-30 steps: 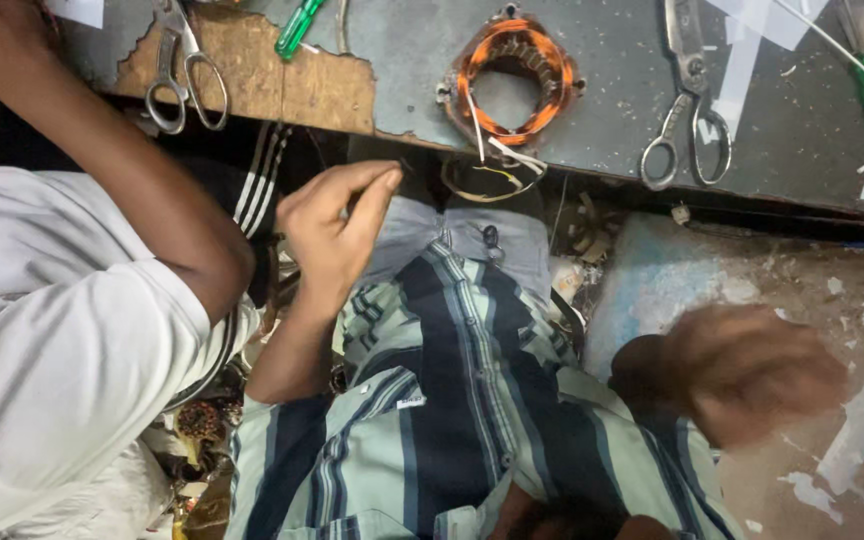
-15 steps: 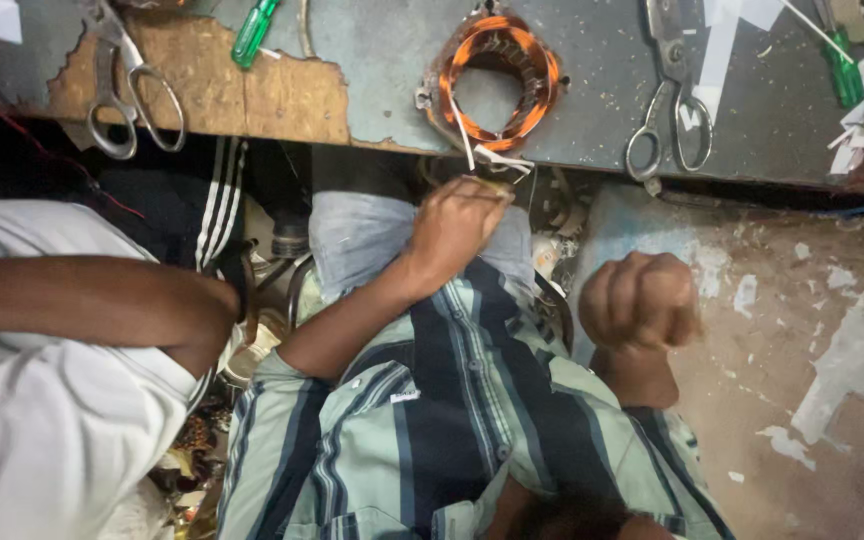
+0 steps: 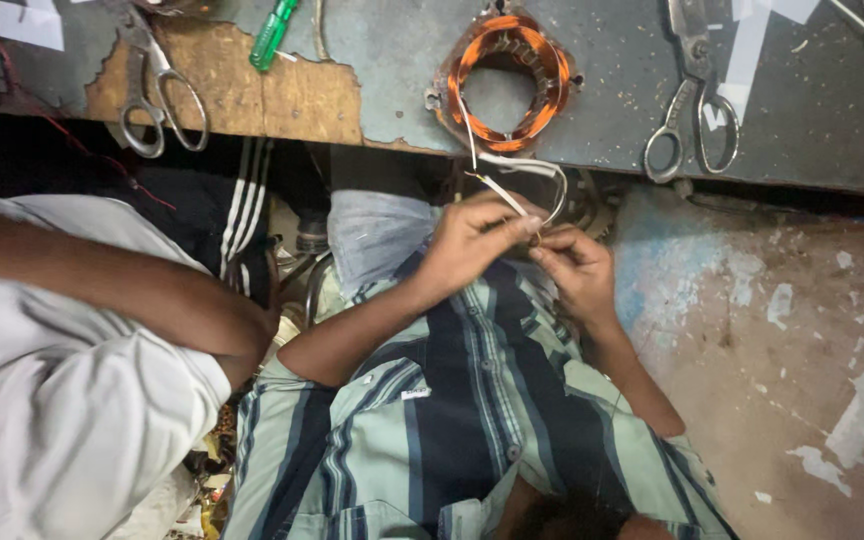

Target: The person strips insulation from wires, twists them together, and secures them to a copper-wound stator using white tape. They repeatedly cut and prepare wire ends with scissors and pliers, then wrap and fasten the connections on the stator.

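Both hands meet just below the bench edge, working the white leads (image 3: pixel 512 170) that trail down from the copper-wound stator (image 3: pixel 505 80) lying straight ahead of them. The left hand (image 3: pixel 472 245) pinches a lead end between thumb and fingers; the right hand (image 3: pixel 574 268) grips the neighbouring end, fingertips nearly touching the left's. To do this well, keep the ends short and taut, and turn them without dragging on the coil — a hard tug could shift the winding. Half a second ago the right hand was a closed fist well off to the right, away from the leads; now it has joined the left.
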